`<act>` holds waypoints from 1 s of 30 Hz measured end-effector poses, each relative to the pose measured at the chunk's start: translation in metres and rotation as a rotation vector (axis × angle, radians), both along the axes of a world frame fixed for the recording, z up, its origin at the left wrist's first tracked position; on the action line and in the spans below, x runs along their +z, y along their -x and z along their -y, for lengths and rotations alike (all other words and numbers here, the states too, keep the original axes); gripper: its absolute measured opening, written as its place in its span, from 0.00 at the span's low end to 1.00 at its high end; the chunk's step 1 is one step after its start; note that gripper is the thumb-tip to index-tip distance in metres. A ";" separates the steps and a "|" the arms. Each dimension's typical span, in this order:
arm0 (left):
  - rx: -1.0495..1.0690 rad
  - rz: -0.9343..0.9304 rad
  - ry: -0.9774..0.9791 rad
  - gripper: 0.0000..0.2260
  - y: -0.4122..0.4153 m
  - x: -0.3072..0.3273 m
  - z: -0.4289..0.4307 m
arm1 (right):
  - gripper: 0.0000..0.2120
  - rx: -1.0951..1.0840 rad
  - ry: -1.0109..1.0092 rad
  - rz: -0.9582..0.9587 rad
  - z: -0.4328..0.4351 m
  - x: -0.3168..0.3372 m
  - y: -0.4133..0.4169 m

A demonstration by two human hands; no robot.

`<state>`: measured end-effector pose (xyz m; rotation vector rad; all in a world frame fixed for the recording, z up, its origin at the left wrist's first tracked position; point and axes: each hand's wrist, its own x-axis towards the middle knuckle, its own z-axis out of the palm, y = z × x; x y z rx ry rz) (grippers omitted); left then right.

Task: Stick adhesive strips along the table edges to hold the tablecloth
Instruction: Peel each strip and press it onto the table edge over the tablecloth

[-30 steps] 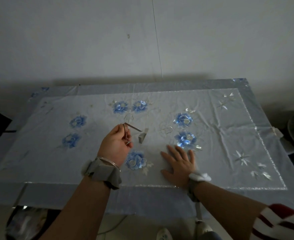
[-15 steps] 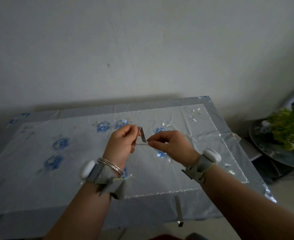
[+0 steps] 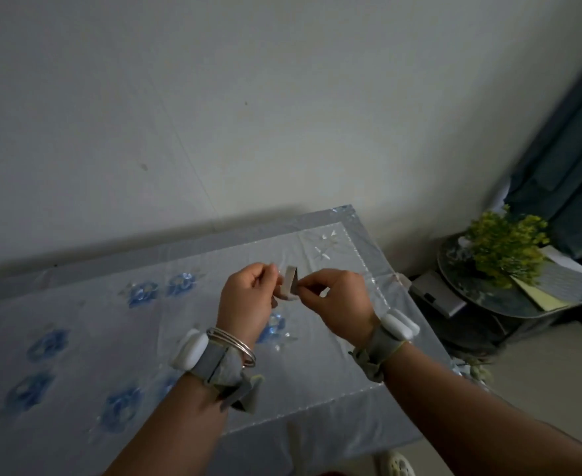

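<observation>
You're holding a short grey adhesive strip (image 3: 290, 283), folded into a V, above the pale blue-flowered satin tablecloth (image 3: 87, 341), which lies flat over the table w/ edges hanging down.

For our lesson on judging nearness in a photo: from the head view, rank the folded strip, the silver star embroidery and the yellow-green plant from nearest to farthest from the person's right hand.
1. Folded strip: pinched at the right hand, on its left.
2. Silver star embroidery: on the tablecloth, beyond the hand.
3. Yellow-green plant: off the table, far right.
</observation>
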<state>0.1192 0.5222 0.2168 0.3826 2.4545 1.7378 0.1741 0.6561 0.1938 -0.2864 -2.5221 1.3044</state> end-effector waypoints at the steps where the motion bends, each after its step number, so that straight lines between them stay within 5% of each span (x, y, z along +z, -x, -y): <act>1: 0.040 -0.007 -0.008 0.12 0.001 -0.001 -0.012 | 0.05 -0.054 0.037 -0.005 -0.014 0.000 -0.001; 6: -0.022 0.127 0.110 0.04 0.007 -0.011 -0.076 | 0.04 -0.163 0.437 -0.028 -0.089 0.011 -0.001; 10: -0.221 0.248 0.140 0.10 0.004 -0.004 -0.128 | 0.06 -0.128 0.658 0.058 -0.138 0.017 0.007; 21: -0.169 0.084 0.223 0.11 0.022 -0.004 -0.210 | 0.04 -0.033 1.209 0.213 -0.224 -0.005 0.037; 30: -0.195 0.261 0.204 0.12 0.034 -0.023 -0.227 | 0.07 -0.022 1.221 0.243 -0.243 -0.021 0.044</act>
